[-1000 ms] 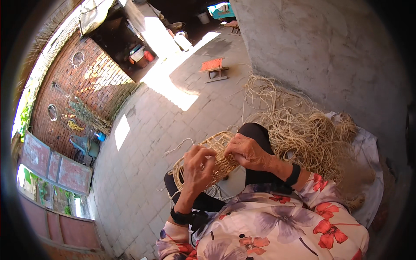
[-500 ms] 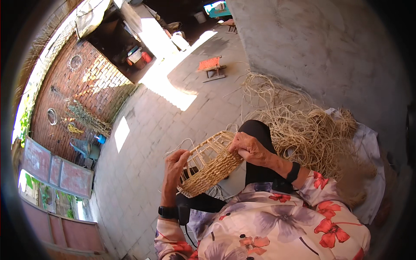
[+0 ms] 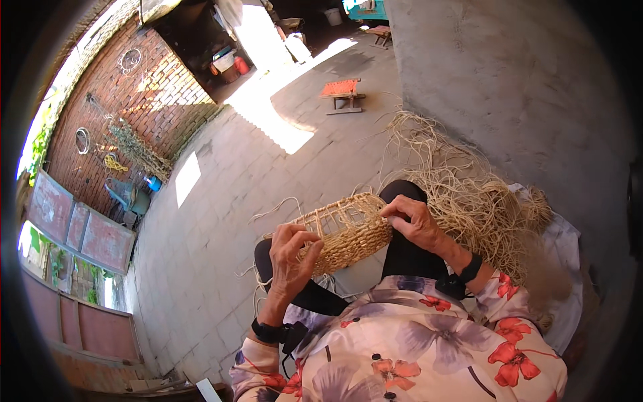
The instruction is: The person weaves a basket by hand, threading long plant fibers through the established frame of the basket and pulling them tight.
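Note:
A straw-coloured woven basket (image 3: pixel 358 242) lies across my lap between my knees. Its near side is tightly woven in thick twisted cord, while the upper side shows open bars with gaps. My left hand (image 3: pixel 289 262) is closed on its left end, fingers bent over and thumb against the weave. At the right end, my right hand (image 3: pixel 416 224) pinches the edge between thumb and fingers. Loose cord ends (image 3: pixel 276 210) stick out past the basket's left side. The basket's underside is hidden.
A big tangled heap of pale cord (image 3: pixel 462 194) lies to my right, partly on a white cloth (image 3: pixel 559 251). Ahead stands a low folding stool (image 3: pixel 343 94) with an orange seat. A grey wall (image 3: pixel 509 80) rises at the right; a brick wall (image 3: pixel 94 120) is at the left.
The basket has turned more level and shifted slightly right. My left hand has moved right and now shows its bent fingers over the end; my right hand has shifted right along with the basket.

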`<state>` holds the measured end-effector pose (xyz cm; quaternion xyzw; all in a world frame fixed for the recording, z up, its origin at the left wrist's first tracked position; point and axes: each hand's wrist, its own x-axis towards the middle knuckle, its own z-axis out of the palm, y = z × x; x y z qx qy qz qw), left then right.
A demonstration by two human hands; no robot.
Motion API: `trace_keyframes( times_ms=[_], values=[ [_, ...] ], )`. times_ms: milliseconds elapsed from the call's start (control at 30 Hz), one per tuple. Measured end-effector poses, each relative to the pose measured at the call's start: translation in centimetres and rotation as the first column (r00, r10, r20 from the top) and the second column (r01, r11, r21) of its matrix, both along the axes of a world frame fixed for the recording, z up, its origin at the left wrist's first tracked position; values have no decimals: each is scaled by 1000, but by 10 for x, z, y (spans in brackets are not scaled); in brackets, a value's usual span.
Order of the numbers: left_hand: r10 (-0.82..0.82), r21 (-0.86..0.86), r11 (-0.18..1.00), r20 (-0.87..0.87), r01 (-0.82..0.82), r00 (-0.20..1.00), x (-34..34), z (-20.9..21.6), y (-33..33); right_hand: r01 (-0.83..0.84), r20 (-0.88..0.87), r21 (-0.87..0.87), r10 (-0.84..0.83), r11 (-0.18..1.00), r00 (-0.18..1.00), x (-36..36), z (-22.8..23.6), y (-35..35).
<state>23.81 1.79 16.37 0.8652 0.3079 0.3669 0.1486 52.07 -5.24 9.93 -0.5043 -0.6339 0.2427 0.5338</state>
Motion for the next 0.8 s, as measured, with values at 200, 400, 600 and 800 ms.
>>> trace_keyframes(
  times_ms=[200, 400, 600, 800],
  values=[
    [101, 99, 990, -58, -95, 993, -12, -12, -14, -135, -56, 9, 136, 991, 989, -19, 12, 7],
    [48, 84, 996, -139, -36, 989, -14, -1, -16, -130, -119, -132, 115, 983, 986, -14, 2, 3],
    [227, -99, 971, 88, -218, 970, -49, -23, -8, -47, -81, -31, 45, 998, 996, -17, -3, 2],
    [218, -251, 948, 59, -197, 974, -95, -48, -7, 65, 143, 157, -88, 985, 986, -21, 28, 28]
  ],
)
